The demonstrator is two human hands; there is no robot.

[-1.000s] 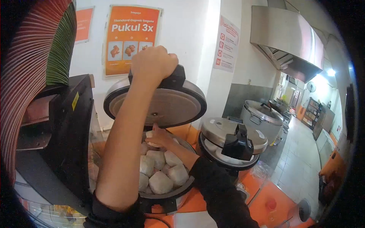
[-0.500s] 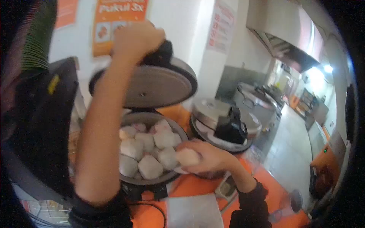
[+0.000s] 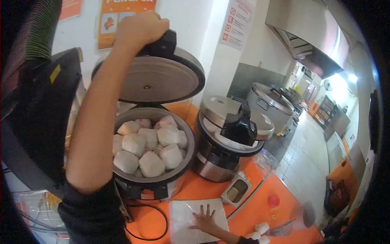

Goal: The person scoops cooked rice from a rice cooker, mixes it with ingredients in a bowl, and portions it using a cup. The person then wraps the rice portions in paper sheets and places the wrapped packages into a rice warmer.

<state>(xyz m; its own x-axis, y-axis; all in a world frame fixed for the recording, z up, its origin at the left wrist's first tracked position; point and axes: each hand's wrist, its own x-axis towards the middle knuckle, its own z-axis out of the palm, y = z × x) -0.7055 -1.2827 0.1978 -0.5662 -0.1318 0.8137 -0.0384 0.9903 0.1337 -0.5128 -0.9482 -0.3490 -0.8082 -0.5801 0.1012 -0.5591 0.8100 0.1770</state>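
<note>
My left hand (image 3: 140, 29) is raised and closed around the black handle (image 3: 165, 44) of a rice cooker lid (image 3: 162, 77), keeping it tilted up. Below, the open rice cooker (image 3: 189, 156) is filled with several white wrapped bundles (image 3: 152, 164), some with reddish print. My right hand (image 3: 204, 221) lies with fingers spread on a stack of white paper sheets (image 3: 180, 217) in front of the cooker, with nothing in its grasp. More small white bundles (image 3: 252, 235) sit beside my right wrist on the orange table (image 3: 199, 190).
A second rice cooker (image 3: 211, 162) stands to the right, its lid (image 3: 215, 112) resting over white cloth. Near it are a metal container (image 3: 237, 192), a red-capped bottle (image 3: 274, 201) and a clear cup (image 3: 282, 229). A black cable (image 3: 165, 227) loops on the table. A large pot (image 3: 270, 101) stands behind.
My right hand has left the cooker's right edge, where it held a white bundle, and now lies on the paper without it. My left hand still holds the lid up.
</note>
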